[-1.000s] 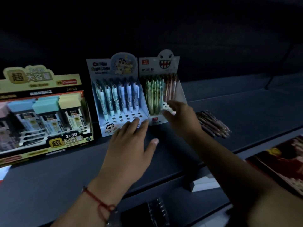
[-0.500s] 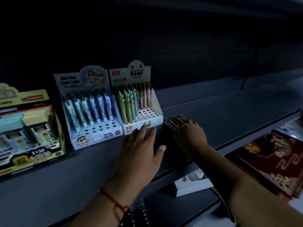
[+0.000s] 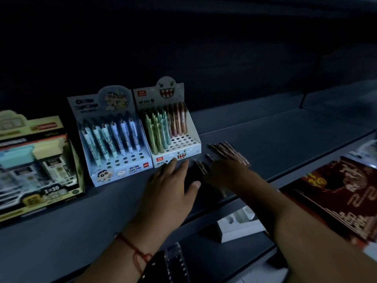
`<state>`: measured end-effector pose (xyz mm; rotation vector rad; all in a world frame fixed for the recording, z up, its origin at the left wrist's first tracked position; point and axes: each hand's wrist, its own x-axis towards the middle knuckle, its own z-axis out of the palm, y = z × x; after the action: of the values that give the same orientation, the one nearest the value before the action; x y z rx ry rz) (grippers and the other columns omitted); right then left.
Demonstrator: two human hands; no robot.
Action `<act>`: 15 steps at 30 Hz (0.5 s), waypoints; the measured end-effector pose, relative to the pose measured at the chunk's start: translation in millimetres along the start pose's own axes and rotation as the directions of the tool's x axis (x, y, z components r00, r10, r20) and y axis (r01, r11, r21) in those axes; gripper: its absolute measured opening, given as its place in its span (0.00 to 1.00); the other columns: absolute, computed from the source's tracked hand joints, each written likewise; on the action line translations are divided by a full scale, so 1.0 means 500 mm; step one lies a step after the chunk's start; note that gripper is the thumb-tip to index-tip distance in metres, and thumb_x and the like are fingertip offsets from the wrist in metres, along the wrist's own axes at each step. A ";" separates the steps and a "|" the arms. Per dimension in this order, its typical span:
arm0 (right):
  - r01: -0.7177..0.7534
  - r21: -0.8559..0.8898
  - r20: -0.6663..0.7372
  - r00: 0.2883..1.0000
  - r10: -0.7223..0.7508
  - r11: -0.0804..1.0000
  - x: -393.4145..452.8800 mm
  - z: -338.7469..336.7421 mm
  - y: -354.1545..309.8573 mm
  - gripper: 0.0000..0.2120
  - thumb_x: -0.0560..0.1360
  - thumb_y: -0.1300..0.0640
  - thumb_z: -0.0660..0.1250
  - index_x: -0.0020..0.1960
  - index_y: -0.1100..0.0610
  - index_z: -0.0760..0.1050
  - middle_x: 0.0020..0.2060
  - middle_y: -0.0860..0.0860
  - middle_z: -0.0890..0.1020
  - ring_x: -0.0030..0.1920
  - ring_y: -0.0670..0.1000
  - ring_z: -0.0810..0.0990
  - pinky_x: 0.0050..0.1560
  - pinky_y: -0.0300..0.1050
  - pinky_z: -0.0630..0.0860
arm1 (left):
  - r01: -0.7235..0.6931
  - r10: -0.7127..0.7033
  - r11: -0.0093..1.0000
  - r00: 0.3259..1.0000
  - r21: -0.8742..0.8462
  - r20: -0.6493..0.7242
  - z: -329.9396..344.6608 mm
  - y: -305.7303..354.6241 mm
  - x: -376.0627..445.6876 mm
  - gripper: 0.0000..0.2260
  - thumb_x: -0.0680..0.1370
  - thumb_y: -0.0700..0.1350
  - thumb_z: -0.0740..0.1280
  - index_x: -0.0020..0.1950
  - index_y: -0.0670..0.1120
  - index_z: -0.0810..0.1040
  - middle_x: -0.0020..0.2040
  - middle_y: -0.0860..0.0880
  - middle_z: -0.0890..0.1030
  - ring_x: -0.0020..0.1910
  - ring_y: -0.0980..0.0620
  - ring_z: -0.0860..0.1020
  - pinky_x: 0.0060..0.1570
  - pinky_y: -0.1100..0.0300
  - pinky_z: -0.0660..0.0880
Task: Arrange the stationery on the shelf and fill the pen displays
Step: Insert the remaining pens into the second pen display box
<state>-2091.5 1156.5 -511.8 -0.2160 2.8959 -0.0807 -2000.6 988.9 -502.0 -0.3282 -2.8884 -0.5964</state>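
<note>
Two pen displays stand side by side on the dark shelf [image 3: 275,139]. The blue cartoon display [image 3: 114,139] holds a row of blue pens, with bare holes in front. The white monster-face display [image 3: 173,127] holds green and pink pens, and its front holes are bare too. A pile of loose pink pens [image 3: 226,152] lies on the shelf just right of it. My right hand [image 3: 224,172] rests palm down on the near end of that pile, with pen tips showing past its fingers. My left hand [image 3: 173,186] lies flat on the shelf, fingertips touching the monster display's front.
A yellow-green box of refills [image 3: 36,166] stands at the far left. Red patterned packs [image 3: 338,193] lie on a lower level at the right. A white box [image 3: 238,223] sits below the shelf edge. The shelf stretches on to the right of the loose pens.
My right hand left the monster display's holes and came down onto the loose pens. My left hand shifted from the blue display's front to the monster display's front. The view swung right.
</note>
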 end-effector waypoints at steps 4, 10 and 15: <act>0.030 -0.011 0.108 0.994 -0.028 0.999 -0.039 -0.016 -0.029 0.28 0.78 0.36 0.56 0.68 0.54 0.73 0.66 0.53 0.77 0.60 0.53 0.78 0.56 0.46 0.73 | 0.013 -0.014 0.999 1.000 -0.050 -0.011 0.001 -0.013 -0.004 0.29 0.81 0.61 0.55 0.80 0.54 0.53 0.79 0.55 0.56 0.77 0.53 0.55 0.75 0.51 0.56; 0.112 0.072 0.146 0.982 -0.122 0.991 -0.085 -0.027 -0.071 0.16 0.78 0.43 0.61 0.40 0.54 0.72 0.39 0.50 0.75 0.39 0.48 0.73 0.36 0.41 0.67 | 0.076 -0.073 0.990 0.997 -0.119 0.024 -0.012 -0.030 -0.010 0.29 0.81 0.60 0.57 0.80 0.54 0.54 0.79 0.55 0.58 0.77 0.53 0.56 0.74 0.56 0.56; 0.115 0.127 0.048 0.991 -0.122 0.985 -0.078 0.000 -0.081 0.15 0.74 0.39 0.63 0.43 0.51 0.75 0.40 0.49 0.80 0.40 0.48 0.78 0.38 0.42 0.70 | 0.123 -0.119 0.980 0.992 -0.155 0.033 -0.026 -0.049 -0.015 0.29 0.81 0.60 0.58 0.79 0.54 0.56 0.78 0.53 0.61 0.76 0.52 0.59 0.73 0.55 0.60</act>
<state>-2048.5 1122.2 -500.1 -0.3622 2.8083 -0.2699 -1998.2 960.2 -501.0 -0.1820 -2.9068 -0.8480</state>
